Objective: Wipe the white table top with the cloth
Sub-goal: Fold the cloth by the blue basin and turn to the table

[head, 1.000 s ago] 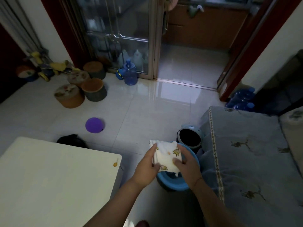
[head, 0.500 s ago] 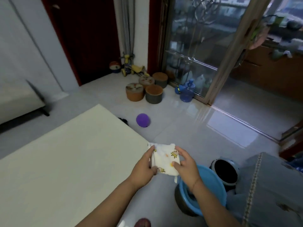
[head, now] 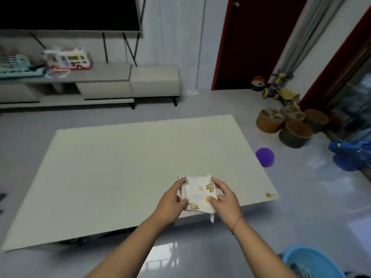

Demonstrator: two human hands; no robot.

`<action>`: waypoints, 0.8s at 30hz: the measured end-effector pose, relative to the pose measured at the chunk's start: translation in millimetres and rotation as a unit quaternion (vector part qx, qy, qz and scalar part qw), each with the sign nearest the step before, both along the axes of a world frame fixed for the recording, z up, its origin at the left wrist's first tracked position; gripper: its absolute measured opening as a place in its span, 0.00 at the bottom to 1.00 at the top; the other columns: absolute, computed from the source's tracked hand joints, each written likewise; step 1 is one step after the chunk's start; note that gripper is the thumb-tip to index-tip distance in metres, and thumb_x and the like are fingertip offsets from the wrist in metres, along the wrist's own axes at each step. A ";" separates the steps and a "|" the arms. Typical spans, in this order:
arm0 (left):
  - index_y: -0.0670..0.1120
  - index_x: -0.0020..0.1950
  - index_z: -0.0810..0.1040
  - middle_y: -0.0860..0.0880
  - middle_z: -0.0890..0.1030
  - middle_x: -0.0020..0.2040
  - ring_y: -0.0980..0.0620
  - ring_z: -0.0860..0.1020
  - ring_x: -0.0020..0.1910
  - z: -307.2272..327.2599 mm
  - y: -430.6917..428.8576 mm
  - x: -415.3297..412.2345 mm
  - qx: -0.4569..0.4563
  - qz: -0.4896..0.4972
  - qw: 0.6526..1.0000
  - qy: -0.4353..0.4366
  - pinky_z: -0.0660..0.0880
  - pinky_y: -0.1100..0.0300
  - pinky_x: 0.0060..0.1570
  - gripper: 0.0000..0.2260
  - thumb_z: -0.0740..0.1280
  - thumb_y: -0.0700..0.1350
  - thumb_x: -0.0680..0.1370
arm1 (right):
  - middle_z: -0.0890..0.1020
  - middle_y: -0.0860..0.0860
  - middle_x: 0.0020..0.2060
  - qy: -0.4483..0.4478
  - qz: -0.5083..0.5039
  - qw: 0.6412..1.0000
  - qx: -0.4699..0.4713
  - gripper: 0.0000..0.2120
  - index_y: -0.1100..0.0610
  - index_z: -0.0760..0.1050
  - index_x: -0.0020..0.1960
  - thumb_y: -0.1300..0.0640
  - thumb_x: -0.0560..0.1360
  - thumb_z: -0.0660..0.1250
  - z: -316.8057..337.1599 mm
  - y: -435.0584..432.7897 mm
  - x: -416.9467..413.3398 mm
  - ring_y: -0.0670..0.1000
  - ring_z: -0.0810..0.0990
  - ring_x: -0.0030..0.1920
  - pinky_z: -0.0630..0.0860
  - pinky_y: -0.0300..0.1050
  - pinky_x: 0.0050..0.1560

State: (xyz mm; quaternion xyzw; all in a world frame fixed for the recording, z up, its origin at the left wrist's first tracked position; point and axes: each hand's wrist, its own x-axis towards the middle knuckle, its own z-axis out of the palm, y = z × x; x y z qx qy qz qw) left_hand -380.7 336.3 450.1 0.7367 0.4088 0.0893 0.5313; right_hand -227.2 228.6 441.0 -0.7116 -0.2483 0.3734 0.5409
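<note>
Room: living area with pale grey glossy floor (head: 301,207); low grey media bench (head: 112,81) along the wall at upper left, dark screen (head: 68,13) above it, blurred toy bus (head: 68,58) on top.

White table top (head: 124,167): large rectangle filling the centre and left of the frame; small yellow sticker (head: 268,195) at its lower right corner.

Cloth (head: 197,192): white, folded, printed with small yellow and orange figures; held over the table's near edge, lower centre of the frame. Whether it touches the surface cannot be told.

Left hand (head: 170,201): fingers and thumb curled round the cloth's left side.

Right hand (head: 225,197): pinching the cloth's right side, thumb on top; thin red band at the wrist.

Right of frame: purple ball (head: 265,157) on the floor just beside the table; round stools (head: 289,127) behind it; blue water bottles (head: 349,155) at the edge; toy ride-on (head: 281,91) near the red door (head: 255,41).

Lower right corner: blue basin (head: 313,263), partly cut off.
</note>
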 end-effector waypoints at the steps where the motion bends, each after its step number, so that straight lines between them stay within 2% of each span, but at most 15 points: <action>1: 0.57 0.73 0.64 0.54 0.77 0.42 0.54 0.74 0.37 -1.3 8.6 -22.8 0.000 0.019 1.000 0.002 0.69 0.73 0.35 0.28 0.66 0.39 0.77 | 0.80 0.41 0.48 -0.007 0.022 1.000 -0.004 0.28 0.45 0.71 0.62 0.72 0.71 0.63 -2.2 14.1 -17.7 0.55 0.80 0.40 0.80 0.46 0.41; 4: 0.58 0.73 0.64 0.51 0.74 0.35 0.55 0.72 0.34 -5.8 34.5 -94.1 -0.003 0.068 0.998 0.013 0.69 0.71 0.34 0.28 0.66 0.39 0.77 | 0.78 0.39 0.54 -0.017 0.084 0.996 -0.006 0.28 0.41 0.71 0.60 0.71 0.71 0.64 -8.9 56.7 -76.2 0.54 0.76 0.36 0.78 0.44 0.38; 7: 0.57 0.73 0.64 0.50 0.74 0.34 0.54 0.72 0.33 -9.9 62.8 -164.1 -0.006 0.102 0.995 0.024 0.71 0.68 0.35 0.28 0.66 0.38 0.76 | 0.77 0.40 0.55 -0.011 0.121 0.993 -0.006 0.28 0.44 0.71 0.62 0.71 0.72 0.64 -15.5 96.4 -140.7 0.52 0.73 0.34 0.76 0.40 0.36; 13: 0.56 0.74 0.64 0.49 0.74 0.33 0.53 0.72 0.33 -14.9 118.1 -281.1 -0.011 0.134 0.990 0.042 0.69 0.70 0.34 0.29 0.65 0.37 0.76 | 0.77 0.41 0.55 0.009 0.152 0.988 -0.012 0.28 0.46 0.71 0.63 0.72 0.71 0.63 -29.3 161.8 -256.0 0.51 0.72 0.33 0.75 0.39 0.36; 16: 0.56 0.74 0.64 0.49 0.73 0.33 0.53 0.72 0.33 -19.5 140.5 -322.4 -0.017 0.146 0.988 0.045 0.69 0.71 0.33 0.29 0.65 0.36 0.76 | 0.79 0.40 0.52 0.008 0.162 0.987 -0.024 0.28 0.45 0.71 0.63 0.71 0.71 0.64 -37.1 187.6 -295.8 0.52 0.71 0.34 0.76 0.43 0.37; 20: 0.56 0.74 0.63 0.52 0.72 0.32 0.53 0.71 0.32 -31.0 165.4 -359.9 -0.030 0.165 0.985 0.044 0.68 0.72 0.33 0.29 0.64 0.36 0.77 | 0.79 0.40 0.49 0.002 0.183 0.982 -0.045 0.29 0.43 0.71 0.62 0.71 0.70 0.64 -46.6 218.3 -331.5 0.54 0.74 0.36 0.78 0.52 0.43; 22: 0.55 0.75 0.63 0.52 0.73 0.35 0.52 0.71 0.34 -38.4 178.7 -372.5 -0.035 0.177 0.983 0.045 0.68 0.72 0.33 0.29 0.64 0.35 0.77 | 0.79 0.41 0.51 -0.007 0.199 0.978 -0.054 0.29 0.42 0.71 0.62 0.71 0.71 0.64 -52.0 236.5 -343.4 0.54 0.74 0.37 0.79 0.52 0.45; 24: 0.53 0.75 0.63 0.44 0.78 0.46 0.53 0.72 0.38 -44.4 192.4 -382.1 -0.039 0.192 0.979 0.050 0.68 0.75 0.35 0.29 0.64 0.35 0.77 | 0.78 0.41 0.56 -0.014 0.218 0.974 -0.059 0.29 0.42 0.70 0.61 0.71 0.71 0.65 -57.3 256.6 -352.2 0.54 0.74 0.37 0.79 0.49 0.45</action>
